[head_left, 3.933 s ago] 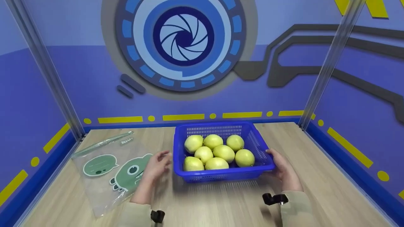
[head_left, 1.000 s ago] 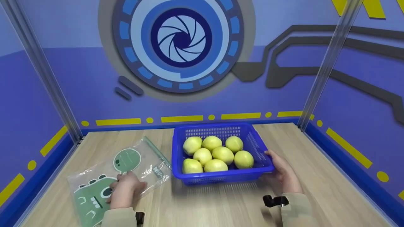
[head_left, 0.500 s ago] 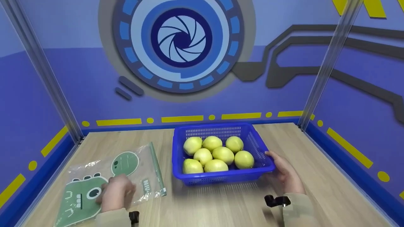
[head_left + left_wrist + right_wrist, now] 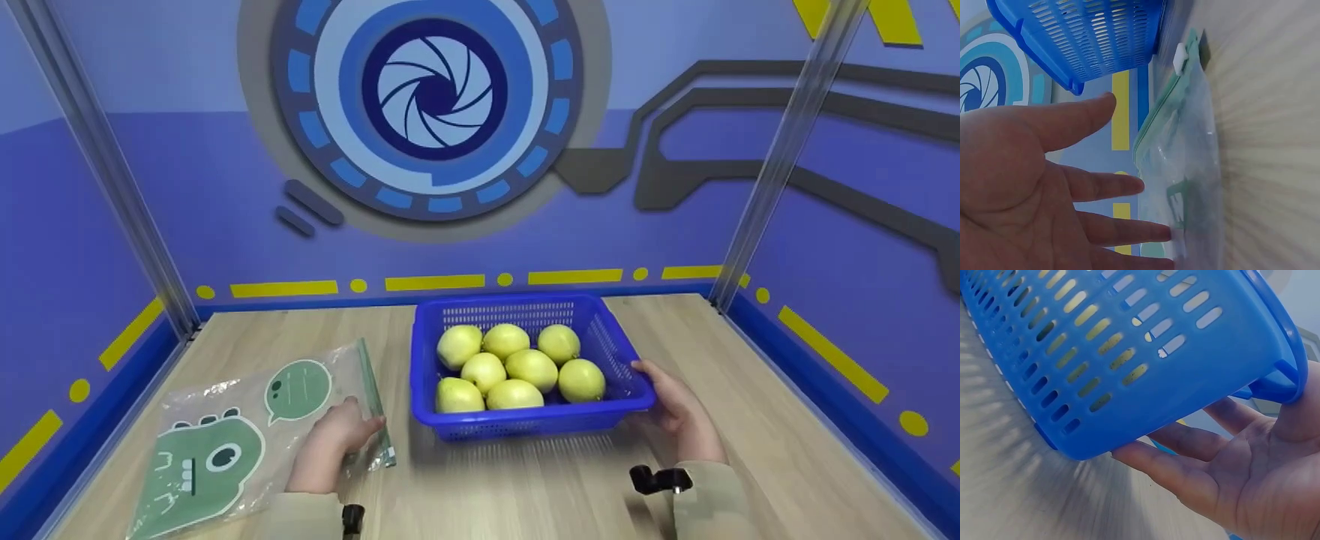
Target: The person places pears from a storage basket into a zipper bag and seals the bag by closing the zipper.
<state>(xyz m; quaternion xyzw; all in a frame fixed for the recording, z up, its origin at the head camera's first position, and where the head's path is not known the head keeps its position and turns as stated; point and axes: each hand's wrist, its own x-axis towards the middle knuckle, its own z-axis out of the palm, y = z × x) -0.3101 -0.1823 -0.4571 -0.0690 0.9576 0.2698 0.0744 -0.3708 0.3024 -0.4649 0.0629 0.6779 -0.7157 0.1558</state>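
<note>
A blue plastic basket (image 4: pixel 540 420) with slotted walls holds several round yellow-green fruits (image 4: pixel 531 369). My right hand (image 4: pixel 679 412) grips its right end, thumb at the rim and fingers against the outer wall; the right wrist view shows those fingers (image 4: pixel 1157 467) touching the side. To the left, a clear zip bag (image 4: pixel 210 465) with a green monster print lies flat on the table. Over the bag, close to its green zip edge, is my left hand (image 4: pixel 334 442), fingers relaxed and holding nothing. In the left wrist view the fingertips (image 4: pixel 1157 232) are at the bag's surface; contact is unclear.
The wooden table (image 4: pixel 517 495) is enclosed by blue printed walls (image 4: pixel 525 247) with metal posts (image 4: pixel 780 157) at the back corners. The bag's white slider (image 4: pixel 1180 58) sits at the near end of its zip edge, beside the basket.
The left hand turned the bag so its zip edge faces the basket, then let go and moved right toward that edge. The right hand and basket stayed put.
</note>
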